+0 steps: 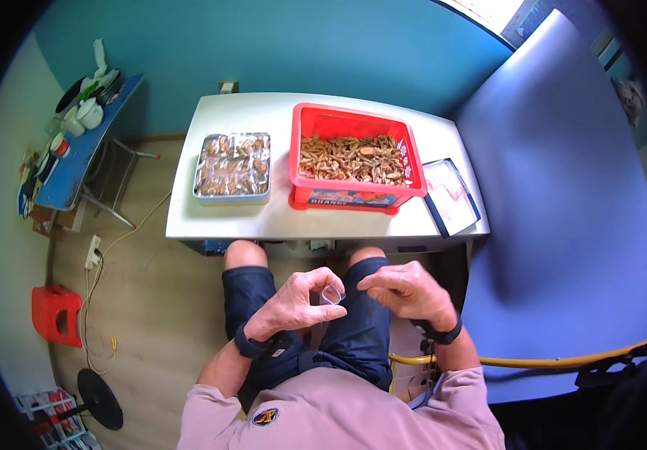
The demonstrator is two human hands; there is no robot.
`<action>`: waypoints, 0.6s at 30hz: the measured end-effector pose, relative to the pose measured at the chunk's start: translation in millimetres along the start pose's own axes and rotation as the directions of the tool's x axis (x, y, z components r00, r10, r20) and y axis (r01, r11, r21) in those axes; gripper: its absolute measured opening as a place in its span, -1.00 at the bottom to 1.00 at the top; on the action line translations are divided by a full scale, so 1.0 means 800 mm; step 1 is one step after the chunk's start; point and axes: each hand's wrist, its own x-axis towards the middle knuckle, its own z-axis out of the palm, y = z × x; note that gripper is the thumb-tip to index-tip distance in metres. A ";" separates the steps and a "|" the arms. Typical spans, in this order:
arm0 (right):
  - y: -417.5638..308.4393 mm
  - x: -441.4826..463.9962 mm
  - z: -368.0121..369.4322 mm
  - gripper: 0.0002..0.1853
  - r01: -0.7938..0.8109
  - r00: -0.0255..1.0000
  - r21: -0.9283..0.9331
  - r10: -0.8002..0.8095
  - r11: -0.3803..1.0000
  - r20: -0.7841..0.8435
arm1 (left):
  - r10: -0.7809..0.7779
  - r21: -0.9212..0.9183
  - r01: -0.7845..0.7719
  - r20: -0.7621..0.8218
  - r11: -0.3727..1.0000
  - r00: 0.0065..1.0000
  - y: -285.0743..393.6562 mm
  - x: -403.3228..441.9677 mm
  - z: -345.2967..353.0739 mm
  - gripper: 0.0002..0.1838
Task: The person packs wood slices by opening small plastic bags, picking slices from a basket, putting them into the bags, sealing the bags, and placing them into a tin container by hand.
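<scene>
My left hand (298, 301) is curled round a small clear plastic bag (331, 295), its mouth held open above my lap. A short gap to the right, my right hand (412, 292) hovers with its fingers bent together and pointing at the bag. Whatever those fingertips may hold is too small to tell. On the white table (293, 229) in front of me, a red plastic basket (353, 120) holds many brown dried pieces. Left of it, a metal tin (233, 198) contains several clear packets filled with similar brown pieces.
A black-edged tray (443, 196) with a white sheet lies right of the basket. The blue table (64, 184) at far left carries pots and cups. On the floor are a red stool (56, 316) and a power strip (93, 252). A blue panel (563, 195) rises on the right.
</scene>
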 end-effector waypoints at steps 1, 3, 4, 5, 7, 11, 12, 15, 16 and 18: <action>0.007 0.012 -0.015 -0.88 0.024 0.999 -0.010 -0.024 1.000 -0.034 | 0.010 0.017 -0.010 0.000 1.000 1.000 0.003 0.012 -0.010 -0.65; 0.022 0.033 -0.053 -0.83 -0.024 1.000 -0.065 0.023 0.998 -0.013 | 0.042 0.053 -0.042 0.006 0.998 0.999 0.010 0.040 -0.029 -0.64; 0.034 0.043 -0.066 -0.85 -0.044 0.999 -0.102 0.040 0.994 -0.036 | 0.074 0.088 -0.074 0.002 0.993 0.997 0.012 0.055 -0.037 -0.64; 0.039 0.056 -0.082 -0.87 -0.087 0.995 -0.089 0.082 0.992 -0.061 | 0.115 0.094 -0.113 -0.008 0.989 0.993 0.011 0.070 -0.043 -0.64; 0.057 0.080 -0.107 -0.90 -0.196 0.977 -0.075 0.188 0.978 -0.105 | 0.129 0.075 -0.131 0.026 0.989 0.991 0.016 0.103 -0.055 -0.64; 0.109 0.127 -0.145 -0.87 -0.116 0.993 -0.322 0.113 0.940 -0.028 | 0.234 0.023 -0.237 0.082 0.971 0.969 0.024 0.167 -0.068 -0.64; 0.120 0.141 -0.152 -0.87 -0.125 0.992 -0.324 0.123 0.938 -0.026 | 0.265 0.032 -0.269 0.094 0.963 0.960 0.021 0.181 -0.071 -0.64; 0.146 0.172 -0.165 -0.84 -0.095 0.980 -0.452 0.162 0.887 0.112 | 0.287 -0.006 -0.289 0.129 0.957 0.949 0.011 0.209 -0.076 -0.65; 0.156 0.179 -0.166 -0.84 -0.109 0.978 -0.454 0.177 0.884 0.111 | 0.294 0.001 -0.297 0.136 0.955 0.946 0.004 0.214 -0.078 -0.66; 0.174 0.190 -0.167 -0.82 -0.085 0.953 -0.531 0.225 0.843 0.204 | 0.270 0.073 -0.279 0.108 0.958 0.957 -0.011 0.215 -0.083 -0.63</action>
